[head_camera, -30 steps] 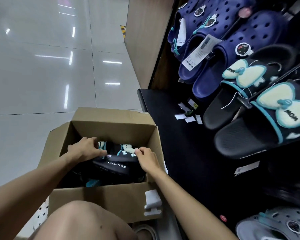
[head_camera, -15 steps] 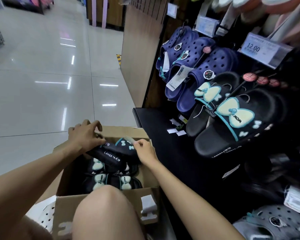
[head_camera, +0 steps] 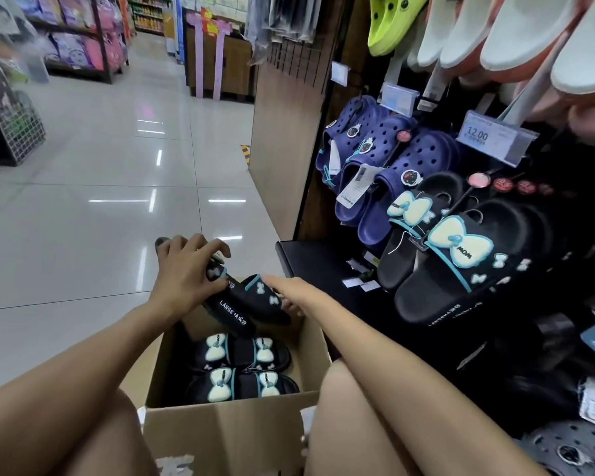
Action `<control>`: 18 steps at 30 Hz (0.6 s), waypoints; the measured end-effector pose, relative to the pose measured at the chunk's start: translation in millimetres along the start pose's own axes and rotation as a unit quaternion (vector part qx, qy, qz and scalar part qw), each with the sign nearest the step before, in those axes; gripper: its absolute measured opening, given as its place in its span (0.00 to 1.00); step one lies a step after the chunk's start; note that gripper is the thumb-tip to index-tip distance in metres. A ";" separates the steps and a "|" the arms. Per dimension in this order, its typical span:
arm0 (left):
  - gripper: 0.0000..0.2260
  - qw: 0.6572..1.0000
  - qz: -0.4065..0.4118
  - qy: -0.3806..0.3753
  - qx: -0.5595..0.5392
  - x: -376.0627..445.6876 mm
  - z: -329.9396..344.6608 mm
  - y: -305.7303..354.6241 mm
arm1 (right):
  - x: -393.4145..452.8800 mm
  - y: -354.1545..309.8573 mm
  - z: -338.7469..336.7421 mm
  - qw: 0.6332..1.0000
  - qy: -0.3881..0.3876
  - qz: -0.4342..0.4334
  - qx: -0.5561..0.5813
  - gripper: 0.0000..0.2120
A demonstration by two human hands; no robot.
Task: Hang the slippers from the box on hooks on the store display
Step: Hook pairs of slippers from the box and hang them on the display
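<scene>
Gripping the slipper pair (head_camera: pixel 244 304) above the box (head_camera: pixel 227 431), both hands' fingers (head_camera: pixel 217 250) curl round it.

Ceiling lights are reflecting off the glossy tiled floor (head_camera: pixel 93 187); stocked shelves (head_camera: pixel 79 39) are lining the far aisle.

One view only, from the person's head, wide-angle, looking forward and down. It sits close above the box (head_camera: pixel 227 431), which lies low in the middle of the frame between the person's bare knees, with both forearms reaching away from the lens. The left hand (head_camera: pixel 182 273) and right hand (head_camera: pixel 289 293) meet near the centre. The display (head_camera: pixel 443 218) fills the right side at close range, seen at a slant, its upper rows bending at the edge. The left half looks out along the floor (head_camera: pixel 100 173) to far shelves (head_camera: pixel 79 39).
</scene>
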State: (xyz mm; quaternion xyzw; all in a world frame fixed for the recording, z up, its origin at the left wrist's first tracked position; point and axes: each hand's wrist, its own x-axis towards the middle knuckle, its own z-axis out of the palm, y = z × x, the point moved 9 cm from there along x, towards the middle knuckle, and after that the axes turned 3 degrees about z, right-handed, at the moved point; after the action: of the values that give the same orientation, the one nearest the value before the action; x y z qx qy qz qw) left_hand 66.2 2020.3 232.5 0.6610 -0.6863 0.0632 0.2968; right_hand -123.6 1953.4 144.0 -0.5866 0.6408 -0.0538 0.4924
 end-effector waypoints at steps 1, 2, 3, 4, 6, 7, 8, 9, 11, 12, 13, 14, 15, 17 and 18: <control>0.18 1.000 0.018 -0.003 0.004 -0.7 -0.2 2.4 | 0.3 5.3 5.6 0.999 -0.023 0.020 -0.009 0.25; 0.17 0.999 0.035 -0.009 0.008 -1.2 0.8 5.5 | 1.8 11.5 13.6 0.998 -0.046 0.042 -0.012 0.26; 0.17 0.998 0.056 -0.017 0.013 -1.5 2.7 9.6 | 1.7 17.6 21.9 0.996 -0.061 0.065 -0.010 0.27; 0.17 0.996 0.082 -0.021 0.020 -1.9 4.4 15.0 | 4.8 24.5 30.1 0.993 -0.076 0.085 -0.003 0.28; 0.16 0.990 0.136 -0.017 0.039 -1.9 7.3 26.3 | 9.6 32.4 37.5 0.991 -0.089 0.104 0.013 0.30; 0.16 0.986 0.158 -0.009 0.050 -1.8 7.9 31.3 | 12.2 34.2 36.5 0.991 -0.090 0.100 0.015 0.32; 0.16 0.982 0.178 -0.001 0.061 -1.4 8.2 36.0 | 16.5 35.4 34.8 0.991 -0.092 0.093 0.017 0.35; 0.15 0.979 0.193 0.007 0.069 -0.7 7.8 39.9 | 20.5 36.9 32.4 0.991 -0.094 0.093 0.018 0.39; 0.14 0.973 0.215 0.018 0.077 1.7 6.2 46.9 | 28.7 38.2 29.3 0.989 -0.111 0.093 0.021 0.44; 0.14 0.971 0.225 0.023 0.080 2.6 5.5 50.1 | 32.1 36.8 27.7 0.989 -0.112 0.090 0.031 0.45; 0.14 0.969 0.232 0.026 0.085 3.5 4.8 52.9 | 34.6 35.1 25.4 0.990 -0.110 0.084 0.042 0.44; 0.14 0.967 0.236 0.032 0.092 4.4 4.2 54.9 | 39.6 33.5 23.3 0.990 -0.107 0.073 0.056 0.42; 0.14 0.967 0.232 0.036 0.098 5.9 3.8 55.2 | 40.4 30.3 21.5 0.990 -0.106 0.060 0.076 0.37; 0.17 0.974 0.198 0.046 0.101 10.3 2.6 51.3 | 40.6 22.7 20.0 0.987 -0.109 0.024 0.116 0.21; 0.18 0.978 0.174 0.050 0.101 12.7 2.1 48.4 | 42.7 20.4 18.3 0.986 -0.107 0.008 0.130 0.15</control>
State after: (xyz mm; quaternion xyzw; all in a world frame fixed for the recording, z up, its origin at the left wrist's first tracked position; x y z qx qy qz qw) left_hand 20.5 2013.9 251.8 0.5540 -0.7652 0.2157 0.2469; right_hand -117.8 1934.7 97.2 -0.5152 0.5762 -0.0694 0.6307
